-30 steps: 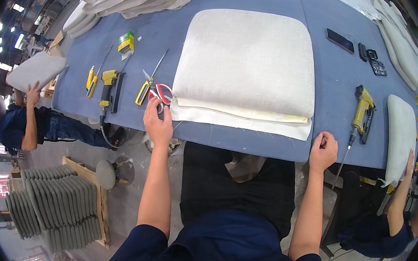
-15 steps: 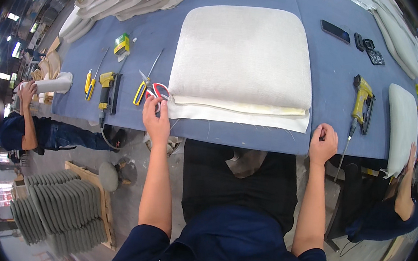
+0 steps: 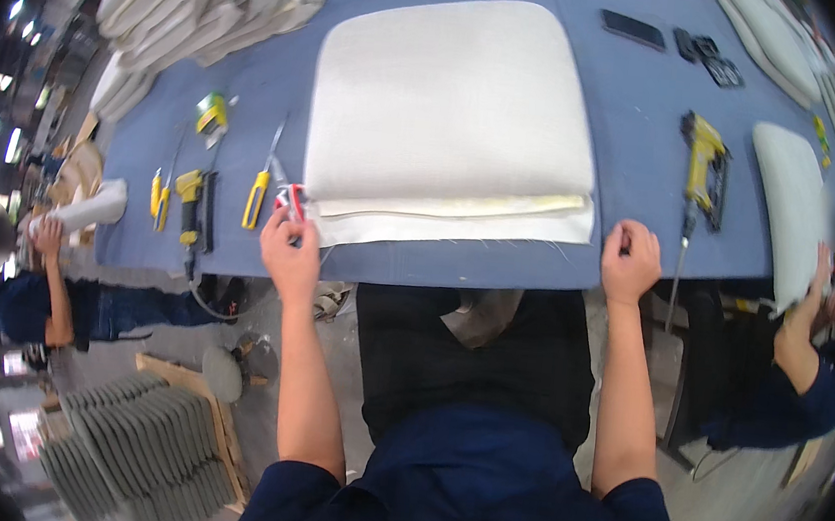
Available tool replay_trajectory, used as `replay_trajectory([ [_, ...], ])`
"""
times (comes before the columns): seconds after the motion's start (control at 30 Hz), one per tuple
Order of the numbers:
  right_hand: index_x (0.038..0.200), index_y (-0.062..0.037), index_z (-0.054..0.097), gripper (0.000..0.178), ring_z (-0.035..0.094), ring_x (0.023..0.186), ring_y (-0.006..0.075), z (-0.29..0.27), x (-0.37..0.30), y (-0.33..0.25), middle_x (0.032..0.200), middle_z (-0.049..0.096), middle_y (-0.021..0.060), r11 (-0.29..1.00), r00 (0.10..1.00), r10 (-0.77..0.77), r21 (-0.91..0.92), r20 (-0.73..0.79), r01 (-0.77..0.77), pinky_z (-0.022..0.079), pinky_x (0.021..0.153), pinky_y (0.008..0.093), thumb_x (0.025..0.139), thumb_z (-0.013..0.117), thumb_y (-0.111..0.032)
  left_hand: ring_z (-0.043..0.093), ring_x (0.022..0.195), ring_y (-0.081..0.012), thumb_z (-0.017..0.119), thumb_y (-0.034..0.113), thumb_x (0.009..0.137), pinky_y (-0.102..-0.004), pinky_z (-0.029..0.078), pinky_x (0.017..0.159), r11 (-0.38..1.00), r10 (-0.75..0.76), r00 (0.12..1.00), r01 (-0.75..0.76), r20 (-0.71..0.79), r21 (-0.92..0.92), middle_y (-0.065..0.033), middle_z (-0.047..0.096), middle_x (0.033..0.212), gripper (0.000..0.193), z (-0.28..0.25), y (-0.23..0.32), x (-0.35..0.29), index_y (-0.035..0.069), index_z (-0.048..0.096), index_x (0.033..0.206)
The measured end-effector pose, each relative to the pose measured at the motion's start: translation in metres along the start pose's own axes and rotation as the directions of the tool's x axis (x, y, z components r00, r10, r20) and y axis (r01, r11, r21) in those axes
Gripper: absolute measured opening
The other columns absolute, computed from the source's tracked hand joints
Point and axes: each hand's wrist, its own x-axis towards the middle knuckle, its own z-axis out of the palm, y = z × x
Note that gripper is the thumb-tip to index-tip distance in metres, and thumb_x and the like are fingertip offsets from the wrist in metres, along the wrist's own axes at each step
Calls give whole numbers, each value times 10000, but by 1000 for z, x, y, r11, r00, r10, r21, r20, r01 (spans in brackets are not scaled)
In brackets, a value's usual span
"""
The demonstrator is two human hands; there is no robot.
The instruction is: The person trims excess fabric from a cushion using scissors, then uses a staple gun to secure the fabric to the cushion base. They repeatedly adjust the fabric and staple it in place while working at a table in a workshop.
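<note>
A pale cushion (image 3: pixel 453 103) with a light fabric cover lies on the blue-grey table in front of me. Its near edge has a folded flap (image 3: pixel 451 221) with loose threads. At the cushion's near left corner, my left hand (image 3: pixel 290 253) has its fingers closed around the handles of red-and-white scissors (image 3: pixel 293 198), whose blades point away from me. My right hand (image 3: pixel 630 266) rests at the table's edge by the near right corner, fingers curled. A dark spot shows between them, too small to name.
Left of the scissors lie a yellow screwdriver (image 3: pixel 256 200), a yellow staple gun (image 3: pixel 190 203) and a small yellow-green box (image 3: pixel 213 113). To the right are another staple gun (image 3: pixel 703 167) with a hose and a phone (image 3: pixel 633 29). Stacked pale covers (image 3: pixel 221 1) stand far left; co-workers handle cushions at both sides.
The view has turned slightly, shifting the table's things leftward. The scissors' handle loops look narrower, and my left fingers are tighter about them. My right hand stays curled at the edge.
</note>
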Motion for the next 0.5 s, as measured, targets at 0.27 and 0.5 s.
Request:
replay_trajectory([
  [0.27,870,-136,720,39,655,738,273,-7,5,3,768,665,18,999,999,45,23,18,-45,525,654,425,876,756,-149,599,1427,-391,579,253,1124,-492,468,1148,928,270,935,-316,229,198,-199,685,1497,348,-1,-30,-3,37,757,1332],
  [0.5,880,-149,730,39,637,706,264,-11,8,-1,742,654,11,993,993,113,33,45,-115,507,625,416,880,766,-164,647,1333,-390,595,314,1117,-484,481,1127,947,99,990,-125,101,297,-195,736,1390,377,-19,-57,8,20,791,1248],
])
